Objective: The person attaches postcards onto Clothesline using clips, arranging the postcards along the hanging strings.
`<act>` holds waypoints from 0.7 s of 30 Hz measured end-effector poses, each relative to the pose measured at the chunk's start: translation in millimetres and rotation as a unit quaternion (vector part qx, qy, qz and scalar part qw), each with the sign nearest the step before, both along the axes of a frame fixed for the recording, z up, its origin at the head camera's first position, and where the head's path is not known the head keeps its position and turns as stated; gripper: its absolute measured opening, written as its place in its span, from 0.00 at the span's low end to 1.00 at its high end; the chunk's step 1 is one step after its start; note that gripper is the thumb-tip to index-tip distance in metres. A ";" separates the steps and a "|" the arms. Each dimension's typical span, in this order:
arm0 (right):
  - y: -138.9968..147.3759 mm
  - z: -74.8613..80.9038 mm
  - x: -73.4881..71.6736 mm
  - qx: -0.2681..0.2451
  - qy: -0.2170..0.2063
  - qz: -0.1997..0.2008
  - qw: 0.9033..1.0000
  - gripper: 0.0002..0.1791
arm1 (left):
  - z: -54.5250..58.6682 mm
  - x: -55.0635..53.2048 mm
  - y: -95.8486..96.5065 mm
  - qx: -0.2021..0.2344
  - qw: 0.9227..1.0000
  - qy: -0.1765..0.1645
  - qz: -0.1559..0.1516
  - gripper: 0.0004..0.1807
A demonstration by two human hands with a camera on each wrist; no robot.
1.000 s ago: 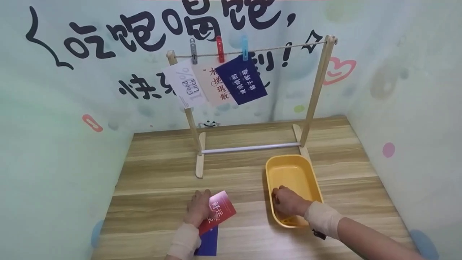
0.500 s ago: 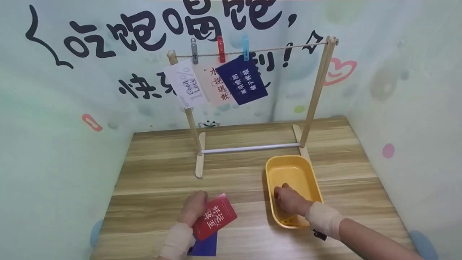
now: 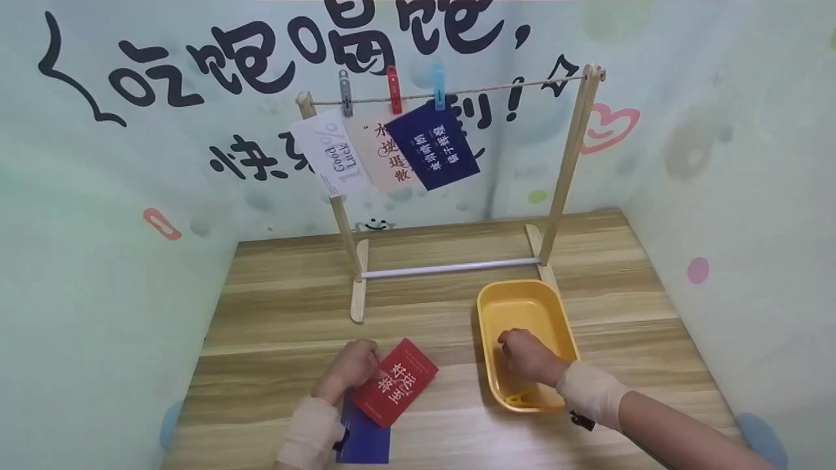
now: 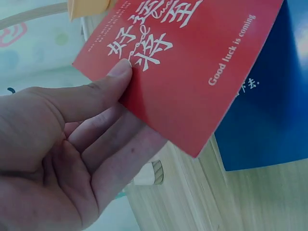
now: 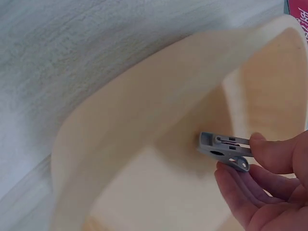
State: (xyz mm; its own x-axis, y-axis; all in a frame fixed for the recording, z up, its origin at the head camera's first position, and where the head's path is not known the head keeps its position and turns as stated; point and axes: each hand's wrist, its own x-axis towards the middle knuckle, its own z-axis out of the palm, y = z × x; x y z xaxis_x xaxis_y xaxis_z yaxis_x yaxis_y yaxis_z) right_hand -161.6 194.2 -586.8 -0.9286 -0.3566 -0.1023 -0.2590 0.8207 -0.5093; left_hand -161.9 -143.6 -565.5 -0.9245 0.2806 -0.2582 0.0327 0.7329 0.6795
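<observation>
My left hand [image 3: 351, 369] pinches a red card [image 3: 397, 385] by its edge, thumb on the printed face and fingers behind, as the left wrist view shows. Beneath it a dark blue card [image 3: 366, 438] lies on the wooden surface, partly covered by the red one in the head view. Inside the yellow basket [image 3: 529, 312] is my right hand [image 3: 530, 356]. Its thumb and fingers grip the handle end of a grey clothespin [image 5: 226, 150], jaws pointing away from the hand. A yellow clothespin [image 3: 521, 398] lies at the basket's near end.
Behind stands a wooden rack with a right post [image 3: 571, 163] and a rope [image 3: 503, 87]. A grey peg [image 3: 345, 94], a red peg [image 3: 394, 90] and a light blue peg [image 3: 439, 87] hold a white card [image 3: 331, 153], a cream card [image 3: 385, 153] and a navy card [image 3: 434, 147].
My left hand has turned the red card so its printed face shows fully, lifting it a little off the blue card. My right hand has risen slightly within the basket, uncovering more of the yellow clothespin.
</observation>
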 end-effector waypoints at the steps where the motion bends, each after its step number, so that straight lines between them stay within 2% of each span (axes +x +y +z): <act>1: 0.8 1.2 -0.8 -0.001 0.011 0.007 1.000 0.05 | -0.8 -0.2 0.0 0.005 1.000 0.002 -0.007 0.07; 4: 3.6 4.5 -3.0 -0.012 0.056 0.032 0.998 0.06 | -2.8 -1.5 0.6 0.019 1.000 0.004 -0.018 0.08; 7: 6.1 8.1 -4.9 -0.019 0.098 0.056 0.993 0.06 | -5.0 -3.8 1.1 0.026 1.000 0.002 -0.014 0.09; 12: 8.3 16.6 -8.6 -0.014 0.103 0.049 0.993 0.08 | -6.6 -9.0 1.2 0.040 0.999 0.004 -0.004 0.10; 17: 10.6 27.4 -13.3 -0.014 0.119 0.034 0.992 0.14 | -10.0 -15.4 3.1 0.072 0.996 0.030 -0.037 0.08; 21: 11.8 38.0 -17.9 -0.023 0.119 0.031 0.992 0.13 | -13.8 -20.8 11.8 0.095 0.994 0.038 -0.044 0.06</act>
State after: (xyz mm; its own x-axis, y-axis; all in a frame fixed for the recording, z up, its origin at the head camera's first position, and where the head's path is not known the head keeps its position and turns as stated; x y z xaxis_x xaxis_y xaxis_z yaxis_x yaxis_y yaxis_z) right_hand -179.5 206.1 -548.8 -0.9007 -0.4131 0.1349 -0.4257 0.7765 -0.4645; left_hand -182.7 -131.8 -579.3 -0.9089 0.3984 -0.1230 0.1476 0.5834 0.7987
